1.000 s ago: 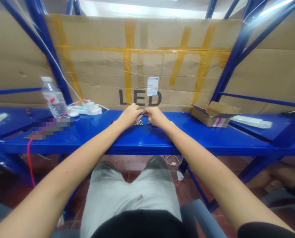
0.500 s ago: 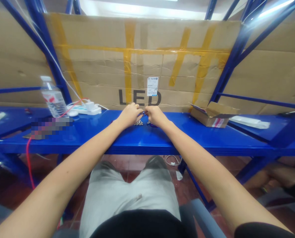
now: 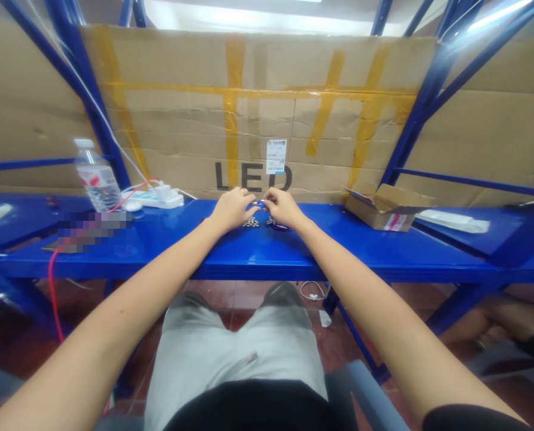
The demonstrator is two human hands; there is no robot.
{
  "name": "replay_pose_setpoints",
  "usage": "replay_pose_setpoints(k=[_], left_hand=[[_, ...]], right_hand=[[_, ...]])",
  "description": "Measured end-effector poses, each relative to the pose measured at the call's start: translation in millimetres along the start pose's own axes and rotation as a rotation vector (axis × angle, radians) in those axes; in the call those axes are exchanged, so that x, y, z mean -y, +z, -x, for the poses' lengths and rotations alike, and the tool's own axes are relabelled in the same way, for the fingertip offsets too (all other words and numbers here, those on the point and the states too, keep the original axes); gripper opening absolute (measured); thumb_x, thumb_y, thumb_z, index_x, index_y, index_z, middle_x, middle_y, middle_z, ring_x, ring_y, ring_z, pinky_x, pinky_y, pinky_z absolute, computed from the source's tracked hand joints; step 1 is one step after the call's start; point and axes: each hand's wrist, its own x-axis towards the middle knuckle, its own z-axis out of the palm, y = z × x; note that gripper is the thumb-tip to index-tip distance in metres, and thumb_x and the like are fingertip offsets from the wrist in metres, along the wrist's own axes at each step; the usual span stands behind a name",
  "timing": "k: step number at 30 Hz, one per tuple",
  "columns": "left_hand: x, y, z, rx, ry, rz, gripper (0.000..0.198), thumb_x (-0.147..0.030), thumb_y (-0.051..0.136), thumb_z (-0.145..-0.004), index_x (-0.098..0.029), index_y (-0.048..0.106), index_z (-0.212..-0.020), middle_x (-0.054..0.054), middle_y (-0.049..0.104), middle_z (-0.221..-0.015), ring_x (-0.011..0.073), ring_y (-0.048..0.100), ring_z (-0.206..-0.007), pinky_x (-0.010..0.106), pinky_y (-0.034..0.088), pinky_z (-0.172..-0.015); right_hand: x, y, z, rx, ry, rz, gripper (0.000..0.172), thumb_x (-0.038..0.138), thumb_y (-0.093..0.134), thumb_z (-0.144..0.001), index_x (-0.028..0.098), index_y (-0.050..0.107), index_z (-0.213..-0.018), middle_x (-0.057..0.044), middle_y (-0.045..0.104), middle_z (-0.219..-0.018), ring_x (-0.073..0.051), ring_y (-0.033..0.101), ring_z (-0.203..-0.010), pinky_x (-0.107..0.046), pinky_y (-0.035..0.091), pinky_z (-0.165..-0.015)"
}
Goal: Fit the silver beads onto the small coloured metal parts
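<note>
Blue bench (image 3: 339, 245) — left hand (image 3: 234, 211), right hand (image 3: 283, 208) behind front edge (image 3: 258, 272), pinching small piece (image 3: 261, 205); open carton (image 3: 384, 209) well apart.

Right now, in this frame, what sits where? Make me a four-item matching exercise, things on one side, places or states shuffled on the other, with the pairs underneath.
Things
1. left hand and right hand
2. small silvery pieces
3. plastic bottle
4. small cardboard box

Places or states
A. flaps open, toward the right of the view
B. close together, holding a small shiny item
C. white cap on, toward the left of the view
D. in clusters on the blue table

Pairs: 1-B, 2-D, 3-C, 4-A
</note>
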Motion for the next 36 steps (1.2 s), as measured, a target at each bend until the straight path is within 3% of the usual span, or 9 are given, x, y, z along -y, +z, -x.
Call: replay_pose_setpoints(k=[10,14,19,23,30,34,36], left_hand=[[0,4.8,0,-0.056,0.020,0.335,0.022,-0.022,0.053,-0.090,-0.014,0.058,-0.110,0.013,0.065,-0.102,0.0243,0.060,-0.094,0.038,0.048,-0.085],[-2,7.8,-1,-0.044,0.028,0.487,0.009,-0.015,0.048,-0.089,-0.018,0.051,-0.097,0.009,0.061,-0.092,0.0204,0.057,-0.083,0.035,0.047,-0.077],[0,10.5,-3,-0.089,0.042,0.520,0.010,-0.014,0.052,-0.085,-0.019,0.050,-0.093,0.008,0.060,-0.093,0.0202,0.056,-0.085,0.036,0.047,-0.078],[1,6.2,-3,-0.076,-0.021,0.540,0.008,-0.016,0.056,-0.085,-0.018,0.054,-0.093,0.008,0.063,-0.092,0.0194,0.058,-0.083,0.035,0.047,-0.077],[4,5.4,-1,-0.059,-0.147,0.641,0.013,-0.021,0.062,-0.084,-0.017,0.064,-0.096,0.005,0.070,-0.089,0.0178,0.061,-0.079,0.034,0.049,-0.078],[7,14.5,-7,-0.054,-0.277,0.878,0.025,-0.026,0.068,-0.078,-0.016,0.064,-0.101,0.008,0.072,-0.100,0.0195,0.065,-0.089,0.036,0.051,-0.083],[7,16.5,-10,-0.026,-0.380,1.080,0.030,-0.034,0.064,-0.083,-0.016,0.063,-0.107,0.011,0.072,-0.106,0.0217,0.067,-0.096,0.037,0.053,-0.083]], right_hand=[[2,0,1,0.148,0.092,-0.113,0.013,0.011,0.051,-0.083,0.016,0.062,-0.088,-0.003,0.070,-0.074,-0.015,0.063,-0.063,-0.027,0.050,-0.065],[2,0,0,0.205,0.074,-0.229,0.009,0.016,0.053,-0.086,0.015,0.063,-0.084,-0.005,0.071,-0.075,-0.016,0.066,-0.070,-0.027,0.052,-0.070],[0,-2,0,0.199,0.014,-0.093,0.013,0.023,0.061,-0.086,0.016,0.061,-0.075,-0.004,0.070,-0.072,-0.016,0.063,-0.068,-0.026,0.047,-0.067],[0,-2,1,0.206,0.015,-0.020,0.015,0.019,0.054,-0.091,0.016,0.062,-0.079,-0.005,0.071,-0.077,-0.016,0.062,-0.071,-0.027,0.046,-0.069],[5,0,8,0.202,-0.174,0.276,0.020,0.024,0.055,-0.097,0.014,0.062,-0.113,-0.015,0.072,-0.110,-0.024,0.066,-0.095,-0.032,0.046,-0.082],[7,0,7,0.209,-0.198,0.417,0.023,0.024,0.049,-0.101,0.012,0.064,-0.113,-0.019,0.073,-0.110,-0.028,0.068,-0.097,-0.035,0.047,-0.084],[8,0,6,0.187,-0.226,0.393,0.024,0.021,0.047,-0.101,0.012,0.065,-0.114,-0.018,0.073,-0.114,-0.027,0.068,-0.101,-0.036,0.048,-0.087]])
